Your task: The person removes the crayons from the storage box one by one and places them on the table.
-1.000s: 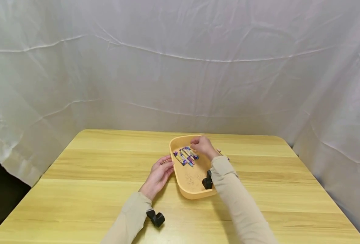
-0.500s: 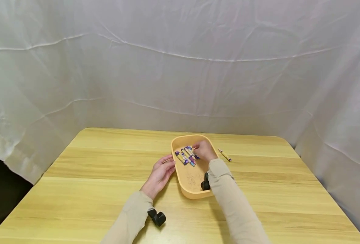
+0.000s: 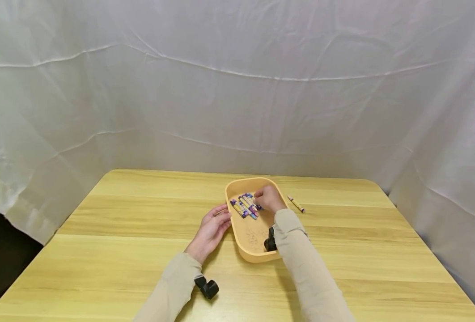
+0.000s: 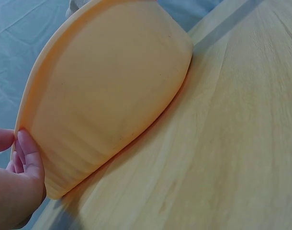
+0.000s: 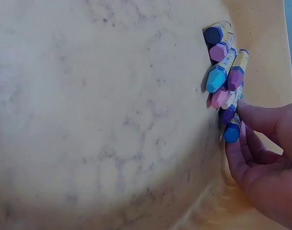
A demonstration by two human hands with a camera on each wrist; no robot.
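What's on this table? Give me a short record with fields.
Surface: wooden table
Container: orange tray
In tray: row of crayons
Outside tray: one loose crayon on the table, to its right
Left hand: fingers straight against the tray's outer wall
Right hand: inside the tray, fingertips touching the crayons
Backdrop: white sheet

Purple, pink and blue crayons (image 5: 226,81) in pale orange tray (image 3: 248,252)
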